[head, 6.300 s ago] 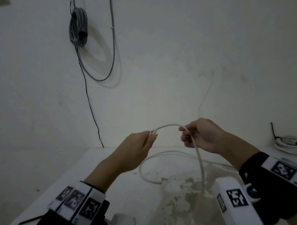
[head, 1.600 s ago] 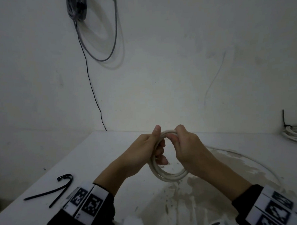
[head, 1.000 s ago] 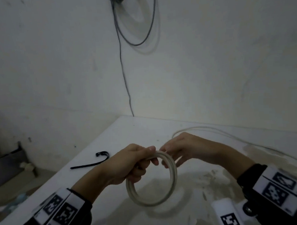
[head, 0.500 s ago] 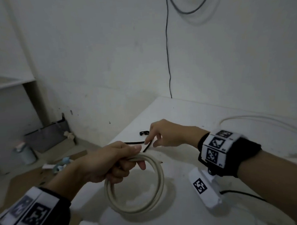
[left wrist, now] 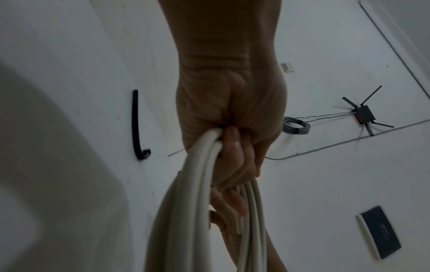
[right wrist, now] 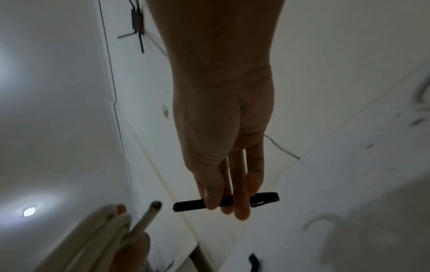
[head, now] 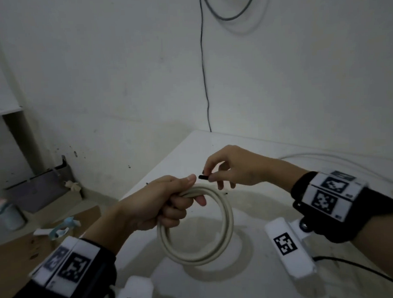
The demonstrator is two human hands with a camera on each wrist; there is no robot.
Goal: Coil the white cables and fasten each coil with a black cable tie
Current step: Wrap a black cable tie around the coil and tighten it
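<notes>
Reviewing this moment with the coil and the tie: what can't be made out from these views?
- Black cable tie: head view shows only its tip; the right hand hides the rest.
- Coiled white cable: the left hand covers where the turns are gripped; left wrist view cuts its lower part off.
- Cable end: blurred in the right wrist view.
- Second white cable: cut off by the head view's right edge.

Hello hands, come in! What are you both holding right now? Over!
Left hand grips white cable coil, held above table. Right hand pinches black cable tie beside coil, not yet wrapped. Nothing in the way.
</notes>
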